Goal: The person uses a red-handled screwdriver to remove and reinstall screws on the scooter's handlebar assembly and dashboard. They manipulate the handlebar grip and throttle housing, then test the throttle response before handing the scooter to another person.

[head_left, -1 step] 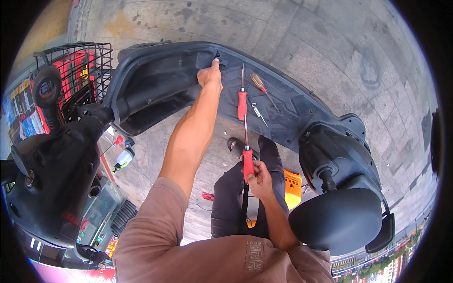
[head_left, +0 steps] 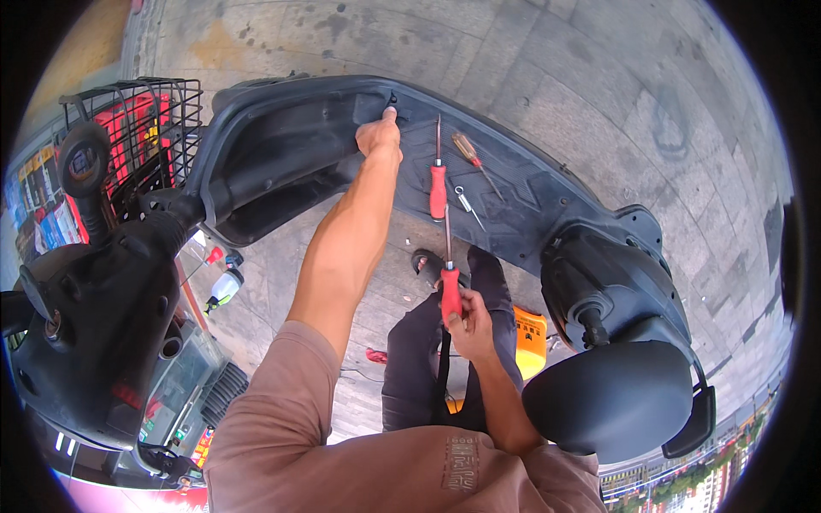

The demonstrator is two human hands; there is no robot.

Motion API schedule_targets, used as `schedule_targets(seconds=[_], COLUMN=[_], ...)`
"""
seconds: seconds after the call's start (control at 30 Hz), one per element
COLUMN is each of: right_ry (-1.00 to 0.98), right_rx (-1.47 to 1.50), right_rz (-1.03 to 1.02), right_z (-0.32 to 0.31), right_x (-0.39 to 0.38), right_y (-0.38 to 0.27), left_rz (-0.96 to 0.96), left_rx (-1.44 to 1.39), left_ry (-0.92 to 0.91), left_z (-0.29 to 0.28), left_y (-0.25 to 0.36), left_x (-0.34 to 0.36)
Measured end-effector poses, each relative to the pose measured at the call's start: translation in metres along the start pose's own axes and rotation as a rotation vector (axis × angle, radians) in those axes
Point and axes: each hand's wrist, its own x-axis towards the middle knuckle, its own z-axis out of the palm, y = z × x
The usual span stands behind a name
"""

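My right hand (head_left: 471, 327) grips the red handle of a screwdriver (head_left: 451, 291) over my legs, its metal shaft pointing away from me. My left arm reaches to the far side of a black scooter's floorboard (head_left: 534, 205), where my left hand (head_left: 379, 137) is closed. A fingertip rests by a small dark spot near the floorboard's far edge; what those fingers hold, if anything, is hidden. On the floorboard lie another red-handled screwdriver (head_left: 438, 192), a screwdriver with a clear amber handle (head_left: 465, 147) and a small metal spring (head_left: 463, 198) with a thin hooked end.
The black front storage panel (head_left: 282, 141) curves up at the left, beyond it a wire basket (head_left: 175, 128). Handlebar parts and a black seat-like pad (head_left: 609, 400) flank me. A spray bottle (head_left: 225, 286) and a yellow case (head_left: 530, 342) stand on the paving (head_left: 599, 77).
The screwdriver in my right hand has shifted very slightly, away from me and to the right. My left hand stays at the same spot.
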Motion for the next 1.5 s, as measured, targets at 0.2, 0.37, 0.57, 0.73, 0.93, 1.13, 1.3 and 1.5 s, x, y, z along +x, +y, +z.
schedule_targets(seconds=[0.2,0.37,0.57,0.73,0.93,1.13,1.3,1.5], right_ry=[0.422,0.780,0.986,0.871,0.852,0.672,0.117,-0.378], right_rx=[-0.075,-0.576,-0.800,-0.743,-0.970,-0.673,-0.597,-0.765], right_rz=[-0.132,-0.214,-0.323,-0.560,-0.470,-0.806,-0.360,-0.449], right_z=[-0.010,-0.043,-0.058,-0.020,0.023,0.033,0.078,0.102], right_x=[0.050,0.094,0.114,0.144,0.234,0.175,0.009,-0.144], right_y=[0.009,0.019,0.020,-0.018,-0.055,-0.067,-0.080,-0.123], left_rz=[-0.089,-0.151,-0.306,-0.328,-0.367,-0.356,-0.384,-0.329], left_rx=[-0.268,-0.522,-0.536,-0.570,-0.503,-0.534,-0.591,-0.733], left_ry=[-0.244,-0.586,-0.745,-0.796,-0.834,-0.859,-0.904,-0.968], left_z=[-0.023,-0.085,-0.169,-0.215,-0.249,-0.284,-0.316,-0.384], left_y=[-0.002,-0.043,-0.124,-0.165,-0.190,-0.207,-0.199,-0.166], left_x=[-0.013,-0.040,-0.077,-0.108,-0.137,-0.167,-0.218,-0.287])
